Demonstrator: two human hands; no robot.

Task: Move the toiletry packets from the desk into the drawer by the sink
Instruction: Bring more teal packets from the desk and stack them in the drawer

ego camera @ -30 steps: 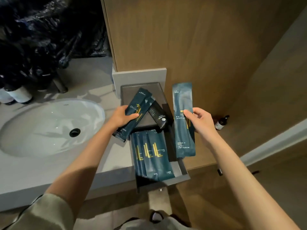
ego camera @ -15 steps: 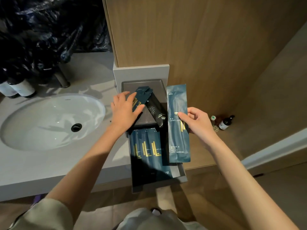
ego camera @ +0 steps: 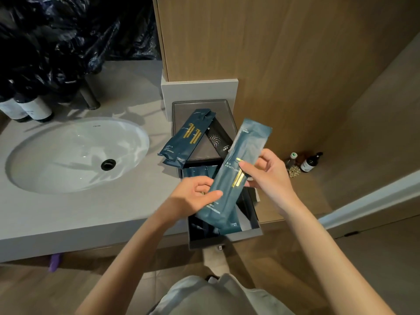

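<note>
A long teal toiletry packet (ego camera: 234, 171) with gold stripes is held tilted over the open dark drawer (ego camera: 227, 238). My right hand (ego camera: 270, 178) pinches its middle from the right. My left hand (ego camera: 195, 196) grips its lower end from the left. Two more teal packets (ego camera: 188, 138) lie askew on the dark tray (ego camera: 200, 105) at the counter's right end, their lower ends hanging over the tray's edge. A black packet (ego camera: 219, 139) lies beside them. Inside the drawer, other teal packets (ego camera: 200, 172) are partly hidden under my hands.
A white oval sink (ego camera: 75, 153) sits in the grey counter (ego camera: 91, 214) to the left, with dark bottles (ego camera: 29, 108) and black plastic behind. A wooden wall panel (ego camera: 284, 64) rises behind the drawer. Small bottles (ego camera: 310, 161) stand on the floor at the right.
My left hand let go of the two packets on the tray and came down onto the long packet's lower end. The long packet has tilted, top to the right.
</note>
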